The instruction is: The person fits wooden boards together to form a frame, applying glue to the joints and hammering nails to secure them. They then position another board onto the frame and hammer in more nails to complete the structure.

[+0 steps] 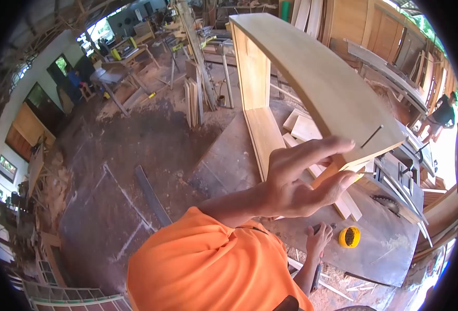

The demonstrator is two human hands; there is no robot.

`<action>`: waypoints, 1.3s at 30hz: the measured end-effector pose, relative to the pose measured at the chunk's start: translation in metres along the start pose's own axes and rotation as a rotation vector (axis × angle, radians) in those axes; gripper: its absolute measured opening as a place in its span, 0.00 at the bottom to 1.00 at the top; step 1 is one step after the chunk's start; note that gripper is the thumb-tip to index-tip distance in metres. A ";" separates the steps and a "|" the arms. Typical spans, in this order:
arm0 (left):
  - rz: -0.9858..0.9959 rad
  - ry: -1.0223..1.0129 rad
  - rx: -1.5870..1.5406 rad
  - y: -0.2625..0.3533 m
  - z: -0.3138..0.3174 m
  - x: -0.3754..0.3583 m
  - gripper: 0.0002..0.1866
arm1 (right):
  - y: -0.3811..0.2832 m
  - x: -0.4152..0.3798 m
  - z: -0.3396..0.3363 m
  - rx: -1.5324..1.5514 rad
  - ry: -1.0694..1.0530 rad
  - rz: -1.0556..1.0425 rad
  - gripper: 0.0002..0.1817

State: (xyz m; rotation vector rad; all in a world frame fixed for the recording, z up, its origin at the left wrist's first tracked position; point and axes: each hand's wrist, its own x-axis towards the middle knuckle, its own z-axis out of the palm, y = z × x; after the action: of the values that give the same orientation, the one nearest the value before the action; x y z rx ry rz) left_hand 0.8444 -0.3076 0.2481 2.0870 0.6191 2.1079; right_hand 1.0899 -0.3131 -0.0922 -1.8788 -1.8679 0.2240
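A wooden box frame of pale boards stands on the work table. My left hand is at its near corner, with thumb and index finger closed around the board's edge. A nail sticks up at a slant from the top board near that corner. Lower down, my right hand is wrapped around a hammer with a dark handle; its head is partly hidden. Beside that hand is a small yellow container with dark contents, probably nails.
A toothed saw blade shows at the table, close to the frame. Loose wood pieces lie inside and behind the frame. Boards lean on a post at the back. A person stands at far right.
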 end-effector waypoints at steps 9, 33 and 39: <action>-0.673 0.392 -0.629 -0.001 -0.013 -0.003 0.39 | 0.007 -0.035 -0.019 -0.106 -0.023 0.237 0.43; -0.960 0.321 -1.190 -0.021 0.007 0.034 0.22 | -0.139 -0.034 -0.282 0.814 0.404 0.100 0.25; -0.987 0.362 -1.275 -0.020 0.012 0.035 0.23 | -0.277 -0.031 -0.420 0.401 0.329 0.092 0.33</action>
State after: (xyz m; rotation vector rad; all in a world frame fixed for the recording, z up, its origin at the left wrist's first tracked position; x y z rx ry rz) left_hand 0.8504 -0.2746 0.2728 0.5187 0.1227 1.4985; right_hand 1.0244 -0.4471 0.3894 -1.6134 -1.3998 0.2778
